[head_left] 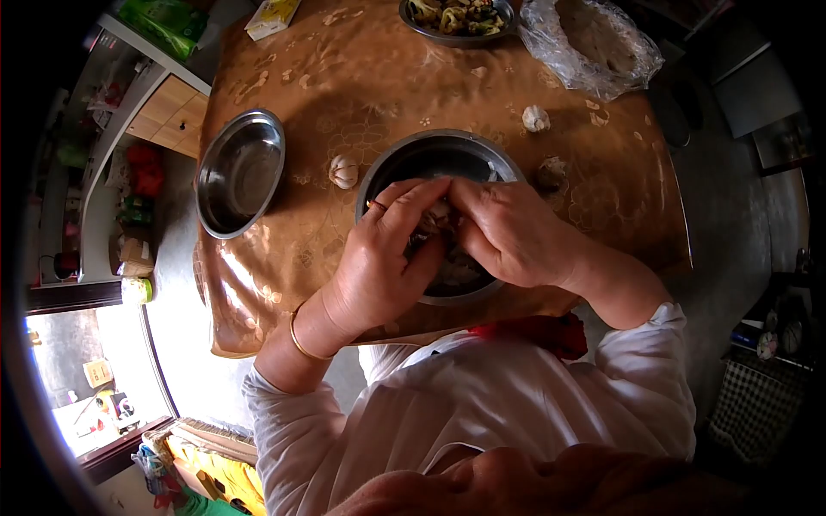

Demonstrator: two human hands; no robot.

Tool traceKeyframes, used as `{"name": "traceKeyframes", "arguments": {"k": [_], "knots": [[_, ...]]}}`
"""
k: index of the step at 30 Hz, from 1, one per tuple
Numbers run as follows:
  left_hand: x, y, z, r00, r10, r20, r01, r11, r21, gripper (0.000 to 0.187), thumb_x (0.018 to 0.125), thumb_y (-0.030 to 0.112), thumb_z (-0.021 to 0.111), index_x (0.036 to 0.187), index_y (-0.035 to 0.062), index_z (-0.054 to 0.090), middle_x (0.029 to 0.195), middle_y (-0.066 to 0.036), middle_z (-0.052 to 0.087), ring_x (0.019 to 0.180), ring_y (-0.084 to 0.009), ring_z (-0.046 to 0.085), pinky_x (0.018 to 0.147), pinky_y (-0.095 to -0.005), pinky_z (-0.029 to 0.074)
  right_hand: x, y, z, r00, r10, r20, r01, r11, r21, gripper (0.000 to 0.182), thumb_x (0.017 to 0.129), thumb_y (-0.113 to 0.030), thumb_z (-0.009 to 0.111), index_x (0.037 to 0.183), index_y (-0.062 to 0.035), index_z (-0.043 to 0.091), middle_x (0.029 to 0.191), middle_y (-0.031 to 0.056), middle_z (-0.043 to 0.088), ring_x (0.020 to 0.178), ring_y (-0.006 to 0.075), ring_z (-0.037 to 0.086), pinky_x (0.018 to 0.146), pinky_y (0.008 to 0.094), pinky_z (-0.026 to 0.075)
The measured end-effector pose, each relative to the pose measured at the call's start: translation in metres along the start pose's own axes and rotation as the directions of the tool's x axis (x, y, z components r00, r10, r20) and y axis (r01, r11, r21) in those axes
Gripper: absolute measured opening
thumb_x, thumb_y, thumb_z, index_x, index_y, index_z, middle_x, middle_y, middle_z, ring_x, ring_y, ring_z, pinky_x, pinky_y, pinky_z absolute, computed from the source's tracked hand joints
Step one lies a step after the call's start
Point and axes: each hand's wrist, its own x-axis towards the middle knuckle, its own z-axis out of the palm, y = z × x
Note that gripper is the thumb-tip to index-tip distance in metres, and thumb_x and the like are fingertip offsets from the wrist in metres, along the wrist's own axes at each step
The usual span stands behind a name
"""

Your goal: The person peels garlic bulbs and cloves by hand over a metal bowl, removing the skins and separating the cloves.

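Above a metal bowl [443,134] at the table's near side, my left hand [379,254] and my right hand [514,230] meet with fingertips touching. Between them both hands grip a garlic bulb [437,218], mostly hidden by the fingers. Pale bits of garlic skin [460,273] lie in the bowl below. A whole garlic bulb [343,172] rests left of the bowl, and another bulb [535,119] lies beyond it to the right. Close to my right hand is a small brownish, papery piece [551,173].
An oval steel basin [241,175] stands on the left of the cloth-covered table [335,95]. Toward the far edge are a dish of food [456,39], a plastic-wrapped container [594,52] and a yellow-white packet [272,17]. Shelves [129,112] stand to the left.
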Motion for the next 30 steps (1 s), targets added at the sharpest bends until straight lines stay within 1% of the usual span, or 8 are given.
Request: {"name": "traceKeyframes", "arguments": {"k": [2,11,14,17,20,23,26,30], "knots": [[0.001,0.001,-0.001,1.000,-0.007,0.004,0.007,1.000,-0.002,0.057,0.074,-0.008,0.060,0.130,-0.0012,0.052,0.120,-0.022,0.058,0.108,-0.0391,0.059,0.091,-0.0416,0.050,0.000,0.003,0.000,1.000,-0.007,0.000,0.007,0.999,0.050,0.018,0.088,-0.012,0.055,0.096,0.0031,0.050,0.073,0.0210,0.062,0.067,0.0390,0.062,0.059,0.0467,0.050],[0.001,0.003,0.000,1.000,0.023,-0.006,-0.023,0.998,0.058,0.058,0.073,-0.009,0.060,0.130,-0.0012,0.052,0.120,-0.022,0.058,0.106,-0.0382,0.060,0.086,-0.0397,0.052,0.001,-0.004,0.000,1.000,-0.006,-0.015,0.006,0.998,-0.057,0.018,0.086,-0.011,0.057,0.096,0.0029,0.050,0.072,0.0193,0.063,0.068,0.0377,0.064,0.062,0.0459,0.051],[0.000,-0.001,0.002,0.999,0.026,-0.022,-0.026,1.000,-0.013,0.057,0.073,-0.010,0.060,0.129,-0.0014,0.053,0.121,-0.022,0.057,0.105,-0.0370,0.061,0.087,-0.0390,0.052,0.000,-0.005,0.000,1.000,0.013,-0.001,-0.013,0.996,-0.092,0.019,0.086,-0.010,0.057,0.099,0.0029,0.052,0.076,0.0191,0.065,0.072,0.0367,0.065,0.064,0.0451,0.052],[-0.001,-0.002,0.001,0.999,-0.050,-0.014,0.048,0.992,-0.118,0.055,0.073,-0.011,0.060,0.128,-0.0018,0.054,0.122,-0.020,0.057,0.107,-0.0333,0.060,0.090,-0.0365,0.050,0.002,-0.004,-0.001,0.999,-0.017,-0.047,0.018,1.000,0.015,0.020,0.086,-0.009,0.057,0.101,0.0030,0.053,0.082,0.0195,0.065,0.076,0.0359,0.065,0.066,0.0440,0.053],[0.000,-0.004,0.000,0.995,-0.099,0.004,0.097,0.963,-0.250,0.053,0.075,-0.010,0.060,0.127,-0.0016,0.055,0.122,-0.016,0.055,0.110,-0.0282,0.057,0.093,-0.0339,0.047,0.002,-0.006,-0.003,0.998,-0.030,-0.063,0.032,0.999,0.030,0.020,0.085,-0.008,0.057,0.102,0.0022,0.054,0.086,0.0197,0.066,0.079,0.0355,0.065,0.068,0.0432,0.053],[0.001,-0.002,-0.003,0.989,-0.144,0.022,0.140,0.899,-0.416,0.053,0.076,-0.010,0.060,0.128,-0.0015,0.054,0.121,-0.013,0.052,0.112,-0.0245,0.054,0.095,-0.0327,0.045,0.003,-0.008,-0.002,0.994,-0.050,-0.096,0.044,0.997,-0.068,0.019,0.083,-0.009,0.060,0.100,0.0008,0.056,0.082,0.0177,0.066,0.077,0.0349,0.066,0.067,0.0432,0.054],[0.005,0.000,-0.009,0.984,-0.156,0.085,0.177,0.886,-0.428,0.052,0.077,-0.010,0.060,0.128,-0.0025,0.053,0.122,-0.011,0.050,0.113,-0.0208,0.052,0.095,-0.0314,0.045,0.002,-0.012,-0.007,0.999,0.043,-0.018,-0.045,0.981,-0.186,0.019,0.081,-0.010,0.062,0.098,-0.0007,0.057,0.078,0.0157,0.066,0.076,0.0343,0.066,0.065,0.0441,0.053],[0.003,0.002,-0.007,0.945,-0.294,0.140,0.313,0.702,-0.639,0.048,0.082,-0.009,0.058,0.130,-0.0030,0.051,0.122,-0.009,0.052,0.109,-0.0167,0.053,0.094,-0.0291,0.046,0.004,-0.011,-0.011,0.999,-0.018,-0.047,0.007,0.973,-0.232,0.020,0.080,-0.011,0.064,0.095,-0.0019,0.057,0.074,0.0150,0.064,0.072,0.0342,0.065,0.063,0.0447,0.052]]}}
